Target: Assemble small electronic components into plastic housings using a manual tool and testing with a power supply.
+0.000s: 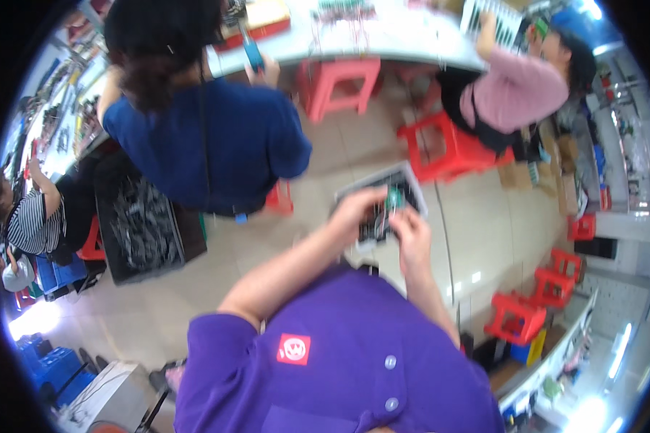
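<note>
On the left I see a dark crate [143,229] of parts. At centre, my left hand [355,209] grips the edge of a grey tray [412,180]. My right hand [410,232] pinches a small green component [395,199] over that tray. Red stools [516,316] stand at right.

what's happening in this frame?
A person in a purple shirt holds a small green part with both hands over a flat tray of dark pieces. The left hand and right hand meet at that part. Nearby, a person in blue and a person in pink work at a white table. Red stools stand around.
</note>
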### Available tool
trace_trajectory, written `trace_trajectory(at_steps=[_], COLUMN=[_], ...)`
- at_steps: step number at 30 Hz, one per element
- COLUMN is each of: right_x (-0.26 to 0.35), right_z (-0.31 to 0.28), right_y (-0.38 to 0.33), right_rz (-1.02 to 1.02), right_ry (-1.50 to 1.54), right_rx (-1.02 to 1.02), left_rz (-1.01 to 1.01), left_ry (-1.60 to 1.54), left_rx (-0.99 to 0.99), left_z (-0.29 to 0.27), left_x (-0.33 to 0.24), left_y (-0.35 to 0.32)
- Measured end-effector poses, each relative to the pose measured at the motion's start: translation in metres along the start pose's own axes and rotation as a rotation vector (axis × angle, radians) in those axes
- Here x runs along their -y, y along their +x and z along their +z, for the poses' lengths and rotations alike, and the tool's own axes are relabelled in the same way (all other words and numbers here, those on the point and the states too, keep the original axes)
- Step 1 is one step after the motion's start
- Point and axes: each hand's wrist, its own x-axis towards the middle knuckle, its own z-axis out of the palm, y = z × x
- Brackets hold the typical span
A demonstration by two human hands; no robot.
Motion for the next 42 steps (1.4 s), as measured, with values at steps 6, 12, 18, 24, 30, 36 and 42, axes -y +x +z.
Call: trace_trajectory(at_steps=[6, 12, 18, 24, 30, 36, 42], right_x=[-0.028, -0.025, -0.015, -0.016, -0.016, -0.015, -0.014], right_z=[-0.011, -0.012, -0.004, -0.004, -0.012, -0.015, -0.015], right_y=[-0.014, -0.018, 0.006, 0.01, -0.002, -0.005, -0.002], right_rz=[-0.06, -0.115, -0.201, -0.121, -0.106, -0.099, -0.086], right_ry=[-0.074, -0.228, -0.321, -0.136, -0.14, -0.142, -0.066], right_rx=[-0.106, -0.111, -0.051, -0.037, -0.033, -0.025, -0.03], left_rz=[-0.01, 0.008, 0.009, 0.076, 0.067, 0.075, 0.077], left_ry=[-0.168, -0.141, -0.111, -0.129, -0.144, -0.157, -0.158], left_rx=[0.002, 0.025, -0.076, -0.028, -0.062, -0.081, -0.04], left_z=[0.004, 0.008, 0.015, 0.013, 0.013, 0.017, 0.01], left_x=[0.024, 0.027, -0.003, 0.004, 0.021, 0.024, 0.027], left_y=[-0.003, -0.012, -0.009, 0.005, 0.002, -0.001, 0.006])
